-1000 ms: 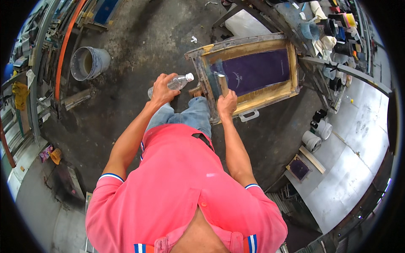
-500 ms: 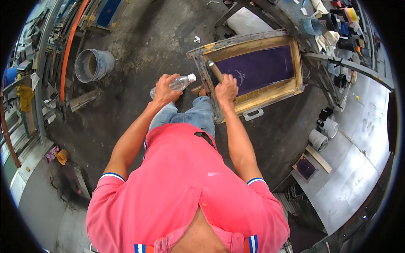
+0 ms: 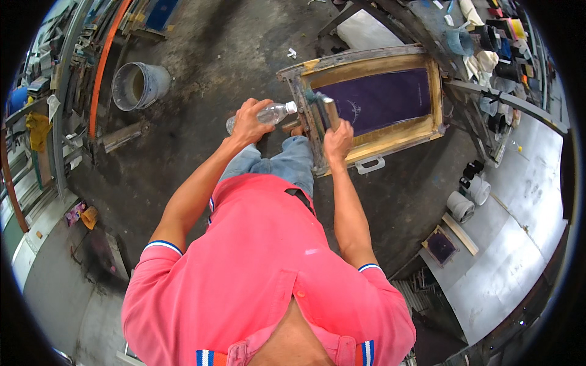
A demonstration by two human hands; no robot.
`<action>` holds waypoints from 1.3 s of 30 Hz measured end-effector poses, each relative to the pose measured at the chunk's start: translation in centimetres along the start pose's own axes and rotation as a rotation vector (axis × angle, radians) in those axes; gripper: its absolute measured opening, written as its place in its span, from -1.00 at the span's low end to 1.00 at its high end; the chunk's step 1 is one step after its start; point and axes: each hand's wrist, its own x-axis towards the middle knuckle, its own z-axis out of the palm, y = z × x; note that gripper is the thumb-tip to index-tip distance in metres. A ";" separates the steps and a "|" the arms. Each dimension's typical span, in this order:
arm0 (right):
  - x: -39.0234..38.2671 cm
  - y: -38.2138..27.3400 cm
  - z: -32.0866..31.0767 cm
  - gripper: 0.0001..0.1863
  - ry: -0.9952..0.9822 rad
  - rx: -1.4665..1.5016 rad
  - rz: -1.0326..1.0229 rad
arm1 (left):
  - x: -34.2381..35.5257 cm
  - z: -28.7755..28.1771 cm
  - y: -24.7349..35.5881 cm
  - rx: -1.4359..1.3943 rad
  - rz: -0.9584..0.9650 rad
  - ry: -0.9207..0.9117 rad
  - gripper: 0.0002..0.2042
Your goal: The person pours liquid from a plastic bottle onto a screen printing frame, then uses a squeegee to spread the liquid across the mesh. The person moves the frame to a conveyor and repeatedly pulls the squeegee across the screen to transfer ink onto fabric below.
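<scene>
My left hand (image 3: 251,125) is wrapped round a clear plastic bottle (image 3: 273,113) with a white cap, tilted so the cap points right toward the screen frame. In my right hand (image 3: 339,141) is a short wooden-handled tool (image 3: 331,114) with a pale metal-looking end. A blurred bluish patch lies by that end, and I cannot tell the tool's exact kind. The tool is over the left end of a wooden screen-printing frame (image 3: 373,151). Dark purple mesh (image 3: 390,100) fills this frame, with a small pale design near its left side.
A grey bucket (image 3: 160,82) stands on the floor at the left. A white plastic handle (image 3: 370,165) sits at the frame's near edge. Pots and cloths crowd the bench (image 3: 427,18) at the far right. White tubs (image 3: 459,207) and a smaller screen (image 3: 441,246) are at the right.
Both hands have shifted slightly right in the picture, the left also a little farther away. The tool in my right hand has turned, its pale end now pointing more directly away from me.
</scene>
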 end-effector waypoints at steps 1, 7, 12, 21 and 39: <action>0.5 -0.4 0.1 -0.73 0.001 0.002 0.015 | 0.1 -0.1 0.1 -0.002 0.000 0.010 -0.36; -1.0 0.2 0.3 -0.71 -0.103 -0.007 0.005 | -0.2 0.4 -0.9 -0.009 -0.007 0.017 -0.35; 0.8 1.0 0.2 -0.70 0.039 -0.038 0.135 | -0.1 0.7 -0.6 -0.012 0.000 0.004 -0.36; -2.6 0.7 -0.2 -0.67 -0.044 -0.021 0.079 | 0.0 1.2 -0.4 0.018 0.012 -0.010 -0.35; -1.1 2.3 -3.0 -0.67 0.036 0.124 0.265 | 2.0 3.9 2.1 0.360 0.108 -0.108 -0.41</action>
